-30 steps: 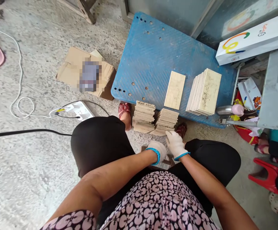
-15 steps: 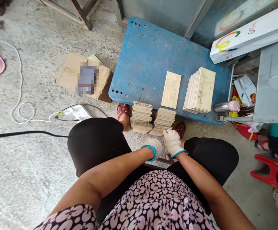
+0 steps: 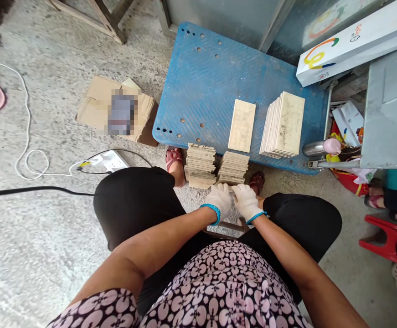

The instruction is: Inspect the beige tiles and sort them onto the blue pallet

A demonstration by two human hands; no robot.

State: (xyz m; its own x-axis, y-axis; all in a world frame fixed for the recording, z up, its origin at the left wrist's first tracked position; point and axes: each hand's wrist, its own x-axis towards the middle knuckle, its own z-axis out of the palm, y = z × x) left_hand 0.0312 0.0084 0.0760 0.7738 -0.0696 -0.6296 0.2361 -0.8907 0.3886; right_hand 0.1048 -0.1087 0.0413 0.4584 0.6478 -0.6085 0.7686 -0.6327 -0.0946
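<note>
Two white-gloved hands are brought close together above a concrete floor [image 3: 58, 237], between black-trousered knees. The fingers of the left hand [image 3: 219, 200] are partly curled, its tips set at the near edge of the right stack [image 3: 233, 166] of thin boards; whether a board is gripped there cannot be told. The right hand [image 3: 247, 202] is likewise half closed, held just beside the left and by the same edge, its grip hidden by the glove. The left stack [image 3: 200, 166] is placed alongside, between the sandalled feet, its boards unevenly fanned. Beyond, a blue pallet [image 3: 201, 77] is occupied by a single board [image 3: 242, 125], laid flat, and a leaning pile [image 3: 289, 125] to its right. A flask [image 3: 316, 149] is seen near the pallet's right corner. At left, a carton [image 3: 95, 102] is topped by a blurred object, and a power strip [image 3: 118, 159] is plugged with cords.
</note>
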